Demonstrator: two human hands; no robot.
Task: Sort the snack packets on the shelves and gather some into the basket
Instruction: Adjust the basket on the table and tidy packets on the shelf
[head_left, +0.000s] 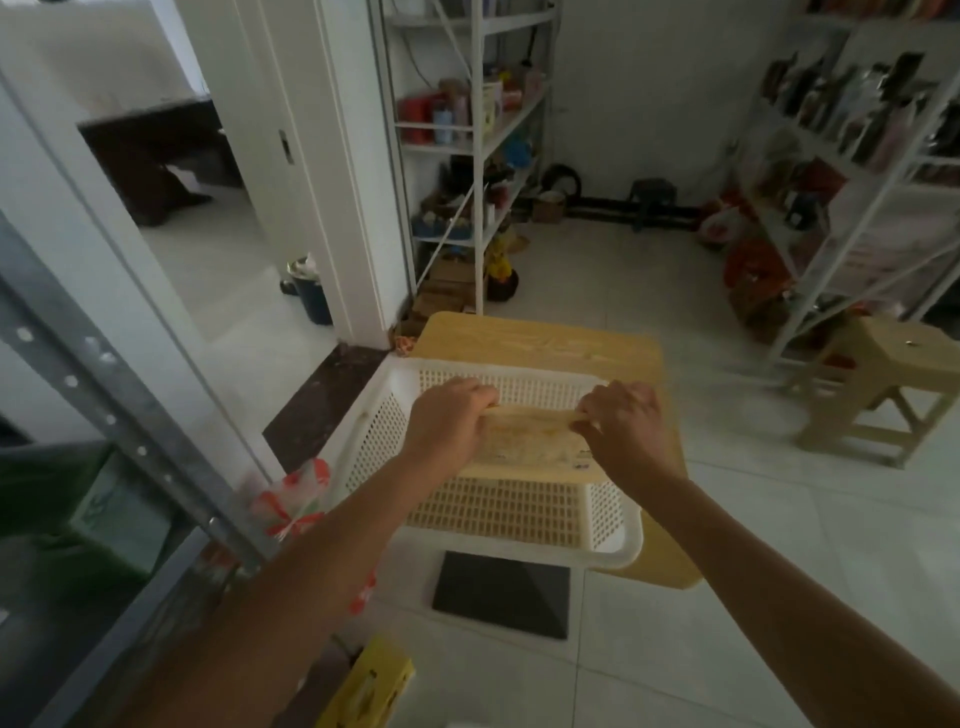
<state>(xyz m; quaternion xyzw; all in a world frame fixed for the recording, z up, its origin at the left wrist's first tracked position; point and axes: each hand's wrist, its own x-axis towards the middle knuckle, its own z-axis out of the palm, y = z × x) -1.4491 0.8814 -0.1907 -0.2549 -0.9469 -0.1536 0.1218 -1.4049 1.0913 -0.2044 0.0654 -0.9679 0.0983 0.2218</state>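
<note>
Head camera: a person's left hand (451, 422) and right hand (626, 427) hold one pale yellow snack packet (530, 444) by its top edge, one hand at each end, and the grip of each is closed on it with fingers curled over the seam. The packet hangs inside the rim of a white perforated basket (615, 557), over the middle of its floor; whether it touches the floor cannot be told. A small dark mark and fine print sit at the packet's lower right corner, too blurred to read. The basket stands on a light wooden worktop (545, 340), toward its left edge, leaving the far edge and right edge bare.

On the near left, behind a perforated metal upright (106, 387), red-and-white packets (296, 493) and a green box (117, 514) lie in shadow, their lettering illegible. A yellow packet (371, 686) is cut off at the bottom edge. Two white shelf racks, one by the doorway (470, 140) and one along the right wall (831, 171), carry goods smeared by motion blur. A wooden stool (893, 358) stands just beside the right rack.
</note>
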